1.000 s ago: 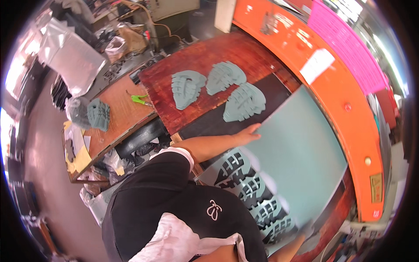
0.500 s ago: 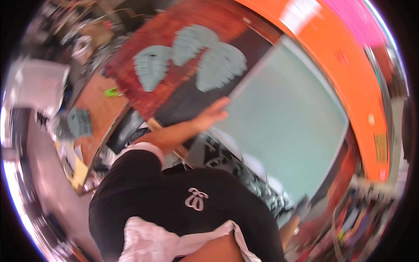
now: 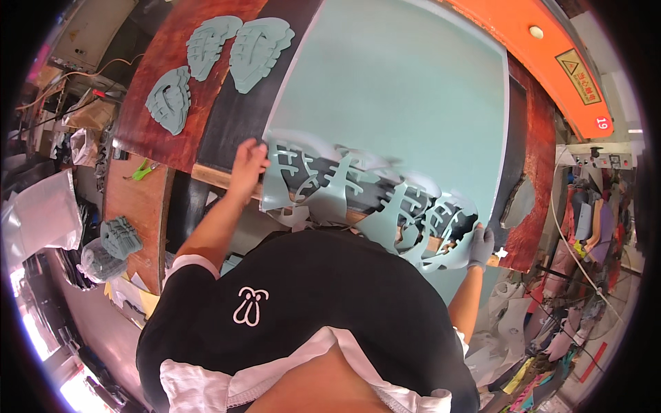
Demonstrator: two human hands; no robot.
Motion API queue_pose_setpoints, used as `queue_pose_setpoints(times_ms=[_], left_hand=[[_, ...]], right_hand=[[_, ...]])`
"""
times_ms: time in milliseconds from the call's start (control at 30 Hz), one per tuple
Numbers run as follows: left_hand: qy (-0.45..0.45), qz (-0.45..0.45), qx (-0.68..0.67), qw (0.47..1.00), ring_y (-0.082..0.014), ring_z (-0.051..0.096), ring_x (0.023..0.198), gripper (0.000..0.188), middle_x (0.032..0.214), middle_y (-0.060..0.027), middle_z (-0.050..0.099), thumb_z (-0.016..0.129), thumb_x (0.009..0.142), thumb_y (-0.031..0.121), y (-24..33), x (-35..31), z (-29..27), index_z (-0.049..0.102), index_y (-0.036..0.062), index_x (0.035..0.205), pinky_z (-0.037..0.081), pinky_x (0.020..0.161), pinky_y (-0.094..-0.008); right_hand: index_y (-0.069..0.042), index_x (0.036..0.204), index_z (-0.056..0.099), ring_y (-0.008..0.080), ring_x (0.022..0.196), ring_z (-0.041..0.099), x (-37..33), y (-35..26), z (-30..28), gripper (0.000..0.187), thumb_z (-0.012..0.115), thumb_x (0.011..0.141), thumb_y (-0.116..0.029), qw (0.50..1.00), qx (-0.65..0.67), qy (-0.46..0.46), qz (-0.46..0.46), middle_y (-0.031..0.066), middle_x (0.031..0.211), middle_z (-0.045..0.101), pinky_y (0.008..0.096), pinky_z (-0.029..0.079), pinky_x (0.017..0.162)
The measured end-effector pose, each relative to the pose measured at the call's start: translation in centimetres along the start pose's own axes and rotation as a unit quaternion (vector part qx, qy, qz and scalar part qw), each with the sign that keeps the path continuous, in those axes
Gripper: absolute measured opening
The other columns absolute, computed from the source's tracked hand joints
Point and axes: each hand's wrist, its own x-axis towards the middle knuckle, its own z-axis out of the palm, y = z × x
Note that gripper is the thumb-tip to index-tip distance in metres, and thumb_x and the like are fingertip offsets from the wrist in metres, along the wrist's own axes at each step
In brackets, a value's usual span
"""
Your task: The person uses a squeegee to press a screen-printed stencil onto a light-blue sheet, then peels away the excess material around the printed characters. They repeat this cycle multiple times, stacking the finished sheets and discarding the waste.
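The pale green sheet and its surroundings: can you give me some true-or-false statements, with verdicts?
The flat, pale green sheet has cut-out holes. True.
The right hand is bare. False: it wears a grey glove.
Pale green cut-out pieces lie left of the sheet. True.
The bright-green-handled tool lies on the sheet. False: it lies on the brown wooden side table.
The bare left hand is at the sheet's left edge. True.

A pale grey-green sheet (image 3: pixel 392 82) lies across the bench (image 3: pixel 162 51), smooth and uncut toward the back, its near strip pierced by curved, branching holes and overhanging the front edge.
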Motion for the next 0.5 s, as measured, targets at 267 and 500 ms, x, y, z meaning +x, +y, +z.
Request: queue_pose_setpoints(times_ms=[267, 500], left_hand=[[-0.088, 0.051, 0.194, 0.976, -0.0109, 0.05, 0.069, 0.04, 0.075, -0.0014, 0.055, 0.063, 0.086, 0.016, -1.0, -4.3, -0.4, 0.05, 0.0005, 0.121, 0.044, 0.064, -0.0262], [0.123, 0.226, 0.275, 0.926, -0.0128, 0.045, 0.065, 0.045, 0.075, -0.0016, 0.048, 0.071, 0.08, 0.015, -8.0, -8.2, -1.0, 0.046, 0.0007, 0.114, 0.042, 0.062, -0.0264]], right_hand=[[0.001, 0.088, 0.059, 0.0092, 0.066, 0.048, -2.0, 0.9, -1.6, 0.033, 0.061, 0.088, -0.032, 0.996, 0.08, -0.036, 0.0, 0.0012, 0.071, 0.055, 0.027, 0.041, 0.059], [0.002, 0.107, 0.058, 0.0263, 0.072, 0.06, -4.5, 1.1, -2.0, 0.05, 0.058, 0.087, -0.044, 0.99, -0.139, 0.009, -0.023, 0.0119, 0.075, 0.062, 0.0341, 0.046, 0.07]])
